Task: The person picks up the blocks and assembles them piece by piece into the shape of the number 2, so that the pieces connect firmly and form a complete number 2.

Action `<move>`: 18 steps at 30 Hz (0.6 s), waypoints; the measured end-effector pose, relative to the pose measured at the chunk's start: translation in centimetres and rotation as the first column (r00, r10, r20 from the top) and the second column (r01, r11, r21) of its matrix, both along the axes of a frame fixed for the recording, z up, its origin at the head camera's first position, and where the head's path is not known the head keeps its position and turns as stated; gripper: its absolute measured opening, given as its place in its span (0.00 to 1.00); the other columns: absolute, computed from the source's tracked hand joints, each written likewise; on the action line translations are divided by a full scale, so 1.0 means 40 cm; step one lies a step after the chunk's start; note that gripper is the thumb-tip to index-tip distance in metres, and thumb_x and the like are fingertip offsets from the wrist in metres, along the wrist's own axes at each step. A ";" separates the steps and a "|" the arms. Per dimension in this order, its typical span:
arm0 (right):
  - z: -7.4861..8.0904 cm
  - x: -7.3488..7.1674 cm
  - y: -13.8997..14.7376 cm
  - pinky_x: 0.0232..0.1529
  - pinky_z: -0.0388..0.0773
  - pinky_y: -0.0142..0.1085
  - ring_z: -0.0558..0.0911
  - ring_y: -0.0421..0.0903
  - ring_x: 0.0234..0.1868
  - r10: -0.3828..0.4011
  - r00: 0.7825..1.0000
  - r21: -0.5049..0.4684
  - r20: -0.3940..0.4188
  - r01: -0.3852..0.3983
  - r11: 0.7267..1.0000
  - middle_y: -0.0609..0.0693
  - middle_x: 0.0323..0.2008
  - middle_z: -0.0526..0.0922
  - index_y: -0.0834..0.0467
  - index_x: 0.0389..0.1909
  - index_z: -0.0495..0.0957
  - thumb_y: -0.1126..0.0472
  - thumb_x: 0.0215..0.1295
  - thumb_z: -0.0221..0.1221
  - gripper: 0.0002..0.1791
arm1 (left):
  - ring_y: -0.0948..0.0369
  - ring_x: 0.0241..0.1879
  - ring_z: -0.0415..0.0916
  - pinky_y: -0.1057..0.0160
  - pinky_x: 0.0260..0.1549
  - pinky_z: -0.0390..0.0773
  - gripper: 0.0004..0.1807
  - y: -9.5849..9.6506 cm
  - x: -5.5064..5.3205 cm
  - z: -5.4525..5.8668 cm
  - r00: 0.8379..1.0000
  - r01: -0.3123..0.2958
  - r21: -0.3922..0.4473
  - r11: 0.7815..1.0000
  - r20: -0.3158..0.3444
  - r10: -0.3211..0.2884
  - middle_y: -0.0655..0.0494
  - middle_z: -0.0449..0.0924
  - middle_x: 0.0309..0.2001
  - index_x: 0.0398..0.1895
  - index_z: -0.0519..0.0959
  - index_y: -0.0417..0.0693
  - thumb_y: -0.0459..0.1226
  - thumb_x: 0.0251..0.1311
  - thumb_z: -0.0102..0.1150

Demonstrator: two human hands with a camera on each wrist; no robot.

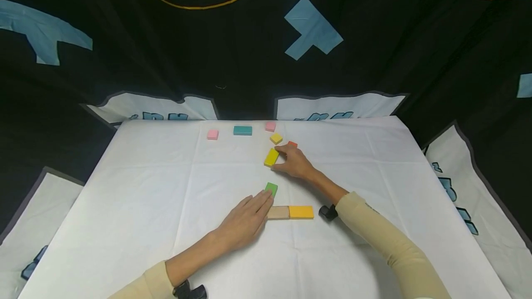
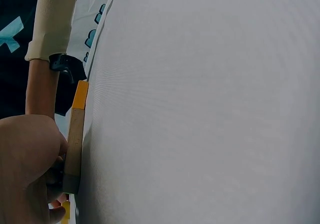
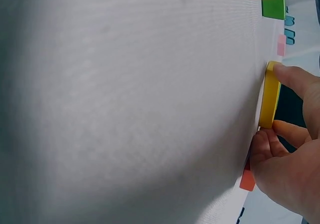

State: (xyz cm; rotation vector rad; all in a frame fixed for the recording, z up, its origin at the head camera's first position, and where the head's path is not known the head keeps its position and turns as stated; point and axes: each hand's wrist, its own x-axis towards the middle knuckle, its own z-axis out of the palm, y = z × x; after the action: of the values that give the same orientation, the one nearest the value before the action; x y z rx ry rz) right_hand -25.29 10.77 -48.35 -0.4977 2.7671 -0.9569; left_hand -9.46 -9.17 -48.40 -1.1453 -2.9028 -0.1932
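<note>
My right hand (image 1: 293, 163) pinches a yellow rectangular block (image 1: 271, 157) by its two ends, thumb on one end and fingers on the other. In the right wrist view the yellow block (image 3: 270, 94) stands close to the cloth; whether it touches cannot be told. My left hand (image 1: 245, 218) lies with straight fingers beside a row of a plain wooden block (image 1: 279, 212) and an orange-yellow block (image 1: 301, 212) set end to end. Its fingertips touch a green block (image 1: 272, 188) lying at an angle above the row. The hand covers the wooden block's left end.
Toward the far edge of the white-covered table (image 1: 137, 188) lie a pink block (image 1: 213, 134), a teal block (image 1: 243, 130), a second pink block (image 1: 270, 126) and a small yellow block (image 1: 276, 138). A red-orange block (image 1: 293, 144) is partly behind my right hand.
</note>
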 end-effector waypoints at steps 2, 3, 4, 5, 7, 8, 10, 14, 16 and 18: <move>0.002 0.001 0.000 0.68 0.66 0.42 0.73 0.52 0.65 0.004 1.000 0.004 -0.003 -0.004 1.000 0.57 0.64 0.75 0.63 0.67 0.72 0.56 0.58 0.73 0.37 | 0.52 0.74 0.54 0.51 0.70 0.60 0.28 0.001 0.000 -0.001 1.000 0.000 -0.002 1.000 -0.001 0.000 0.45 0.56 0.76 0.74 0.62 0.37 0.42 0.77 0.42; 0.002 0.001 0.001 0.68 0.66 0.42 0.73 0.52 0.65 0.006 1.000 0.003 -0.005 -0.006 1.000 0.58 0.64 0.75 0.63 0.67 0.72 0.56 0.58 0.73 0.37 | 0.52 0.74 0.54 0.51 0.70 0.60 0.28 0.001 0.000 -0.001 1.000 0.000 -0.004 1.000 -0.002 0.000 0.45 0.56 0.76 0.74 0.62 0.38 0.42 0.77 0.42; 0.003 0.002 0.001 0.68 0.66 0.43 0.73 0.52 0.64 0.007 1.000 0.002 -0.006 -0.007 1.000 0.58 0.63 0.76 0.63 0.66 0.73 0.57 0.57 0.73 0.37 | 0.52 0.74 0.54 0.51 0.70 0.59 0.28 0.001 0.000 -0.001 1.000 -0.001 -0.006 1.000 -0.002 0.001 0.45 0.56 0.76 0.74 0.62 0.38 0.42 0.77 0.42; 0.004 0.003 0.002 0.68 0.66 0.43 0.73 0.52 0.64 0.010 1.000 0.000 -0.007 -0.010 1.000 0.58 0.63 0.76 0.63 0.66 0.73 0.57 0.57 0.73 0.36 | 0.52 0.74 0.54 0.51 0.70 0.60 0.28 0.001 0.000 -0.001 1.000 -0.002 -0.008 1.000 -0.002 0.001 0.45 0.56 0.76 0.74 0.62 0.38 0.42 0.77 0.41; 0.005 0.005 0.004 0.68 0.66 0.43 0.73 0.52 0.63 0.014 1.000 -0.003 -0.005 -0.014 1.000 0.58 0.63 0.76 0.63 0.66 0.73 0.57 0.58 0.73 0.36 | 0.52 0.74 0.54 0.51 0.70 0.60 0.28 0.002 0.000 -0.001 1.000 -0.003 -0.008 1.000 -0.002 0.003 0.45 0.56 0.76 0.74 0.62 0.38 0.42 0.78 0.41; 0.006 0.006 0.005 0.68 0.66 0.43 0.73 0.52 0.63 0.016 1.000 -0.004 -0.002 -0.016 1.000 0.57 0.63 0.76 0.63 0.66 0.73 0.57 0.58 0.72 0.36 | 0.52 0.74 0.54 0.51 0.70 0.60 0.28 0.002 0.000 0.000 1.000 -0.003 -0.007 1.000 -0.002 0.003 0.45 0.56 0.76 0.74 0.62 0.38 0.42 0.78 0.41; 0.008 0.009 0.008 0.68 0.66 0.43 0.73 0.52 0.64 0.019 1.000 -0.010 0.007 -0.019 1.000 0.57 0.63 0.76 0.63 0.65 0.73 0.57 0.58 0.72 0.35 | 0.52 0.74 0.54 0.51 0.69 0.60 0.28 0.002 0.001 0.001 1.000 -0.003 -0.006 1.000 -0.002 0.003 0.45 0.56 0.76 0.74 0.62 0.38 0.42 0.78 0.41; 0.010 0.016 0.015 0.68 0.67 0.44 0.73 0.53 0.64 0.021 0.999 -0.005 0.026 -0.021 1.000 0.57 0.63 0.76 0.62 0.65 0.74 0.56 0.57 0.73 0.36 | 0.52 0.74 0.54 0.50 0.69 0.60 0.28 0.003 0.002 0.003 1.000 -0.004 -0.006 1.000 0.004 0.004 0.45 0.56 0.76 0.74 0.62 0.37 0.42 0.78 0.42; 0.010 0.019 0.020 0.68 0.67 0.44 0.72 0.53 0.65 0.021 0.999 0.001 0.033 -0.021 1.000 0.57 0.64 0.75 0.62 0.65 0.74 0.55 0.57 0.73 0.36 | 0.52 0.74 0.53 0.51 0.70 0.59 0.28 0.003 0.002 0.003 1.000 -0.006 -0.008 1.000 0.009 0.007 0.45 0.56 0.76 0.74 0.62 0.38 0.42 0.78 0.42; 0.009 0.023 0.026 0.68 0.66 0.44 0.72 0.53 0.65 0.023 0.999 0.011 0.036 -0.023 1.000 0.57 0.64 0.75 0.61 0.65 0.74 0.54 0.57 0.73 0.36 | 0.52 0.75 0.53 0.51 0.70 0.59 0.28 0.003 0.002 0.005 1.000 -0.009 -0.011 1.000 0.012 0.009 0.45 0.56 0.76 0.74 0.62 0.38 0.42 0.78 0.42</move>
State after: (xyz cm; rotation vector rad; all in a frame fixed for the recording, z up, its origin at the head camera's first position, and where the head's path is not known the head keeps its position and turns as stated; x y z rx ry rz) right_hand -24.38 11.81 -47.99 -0.5043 2.7273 -0.9346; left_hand -9.39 -9.05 -48.21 -1.1365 -2.9226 -0.1857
